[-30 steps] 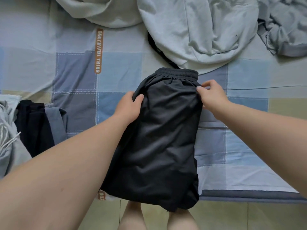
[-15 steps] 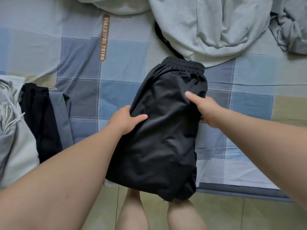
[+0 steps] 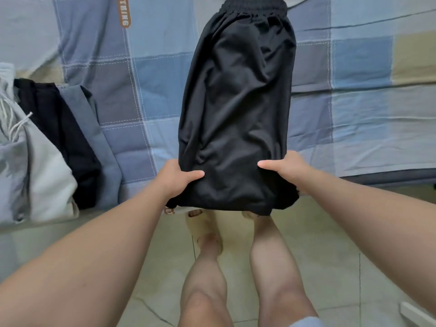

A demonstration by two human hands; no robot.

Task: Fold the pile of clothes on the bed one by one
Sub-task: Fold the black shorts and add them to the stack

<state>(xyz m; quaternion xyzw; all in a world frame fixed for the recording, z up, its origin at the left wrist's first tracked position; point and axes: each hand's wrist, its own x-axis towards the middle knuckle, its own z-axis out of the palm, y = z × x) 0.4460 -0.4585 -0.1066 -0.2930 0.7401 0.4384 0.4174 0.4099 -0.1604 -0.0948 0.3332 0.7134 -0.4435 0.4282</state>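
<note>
Black shorts (image 3: pixel 238 107), folded lengthwise, lie on the checked bed sheet (image 3: pixel 365 109) with the elastic waistband at the far end and the leg hems hanging over the bed's near edge. My left hand (image 3: pixel 177 178) grips the lower left side of the shorts, thumb on top and fingers underneath. At the lower right side my right hand (image 3: pixel 287 168) holds them the same way. The unfolded pile at the far end of the bed is out of view.
A stack of folded clothes (image 3: pixel 47 147) in grey, black and blue sits at the left on the bed. The bed's edge (image 3: pixel 377 180) runs across the right. Below it are the tiled floor (image 3: pixel 330 256) and my bare legs.
Both hands slid down the sides of the shorts from near the waistband to the hem end. The view tipped downward, so the grey pile left the frame.
</note>
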